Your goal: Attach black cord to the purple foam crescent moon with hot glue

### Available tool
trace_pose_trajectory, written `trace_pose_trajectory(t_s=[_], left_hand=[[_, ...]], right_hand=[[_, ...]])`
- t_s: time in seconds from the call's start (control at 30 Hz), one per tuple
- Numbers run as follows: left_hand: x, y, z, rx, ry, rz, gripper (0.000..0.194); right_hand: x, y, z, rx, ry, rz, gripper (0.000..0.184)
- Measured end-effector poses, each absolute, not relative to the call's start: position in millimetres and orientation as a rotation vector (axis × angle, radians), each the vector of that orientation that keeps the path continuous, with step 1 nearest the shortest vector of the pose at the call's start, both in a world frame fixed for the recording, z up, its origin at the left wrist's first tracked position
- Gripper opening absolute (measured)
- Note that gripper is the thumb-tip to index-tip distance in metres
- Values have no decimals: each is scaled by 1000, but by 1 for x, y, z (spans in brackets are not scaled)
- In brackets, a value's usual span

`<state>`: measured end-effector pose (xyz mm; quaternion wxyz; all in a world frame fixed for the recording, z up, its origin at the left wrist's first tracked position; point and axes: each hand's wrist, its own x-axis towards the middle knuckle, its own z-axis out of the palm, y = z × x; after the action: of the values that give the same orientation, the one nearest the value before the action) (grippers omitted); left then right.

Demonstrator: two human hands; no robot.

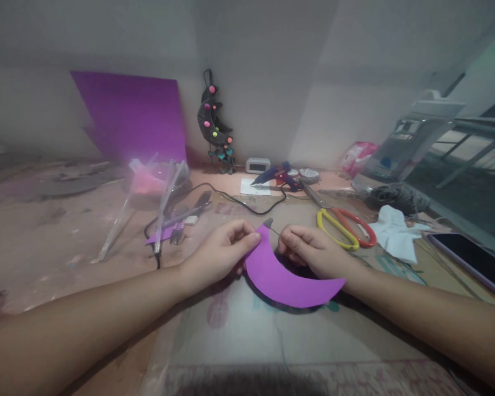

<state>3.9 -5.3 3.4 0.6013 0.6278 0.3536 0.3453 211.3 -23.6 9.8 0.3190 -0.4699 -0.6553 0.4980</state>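
A purple paper crescent moon (291,281) is pinched near its upper tip between the thumb and fingers of my left hand (233,245). That tip is wrapped in dark grey yarn (268,223). From the wrapping a short stretch of yarn runs to my right hand (303,247), whose fingers are closed on it inside the crescent's curve. The crescent's other point lies in front of my right wrist. Some of my fingertips are hidden behind the paper and the hands.
Scissors (346,228) with yellow and orange handles lie beyond my right hand. Behind are a glue gun (278,176), small clock (258,165) and decorated dark crescent (210,118). A grey yarn bundle (400,198), tissue (396,234), phone (476,261) and clear jug (404,143) stand right; purple sheet (136,115) left.
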Motion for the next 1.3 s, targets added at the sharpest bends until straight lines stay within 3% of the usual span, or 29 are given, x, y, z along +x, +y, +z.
trace_pose_trajectory(t_s=[0.47,0.73,0.87,1.1,1.3], left_hand=[[3,-6,3,1428,792,798,30],[5,-6,6,1444,820,788,31],[5,-7,5,1501,826,793,29],[4,-6,3,1550,835,788,27],[4,-7,4,1596,841,780,24]], right_hand=[[210,-23,8,-1157,-1670,1450,39],[210,-18,10,-1021,-1472,1476,46],[207,-20,17,-1023,-1432,1569,58],[209,-20,9,-1116,-1451,1506,30],[208,-23,10,-1112,-1527,1462,38]])
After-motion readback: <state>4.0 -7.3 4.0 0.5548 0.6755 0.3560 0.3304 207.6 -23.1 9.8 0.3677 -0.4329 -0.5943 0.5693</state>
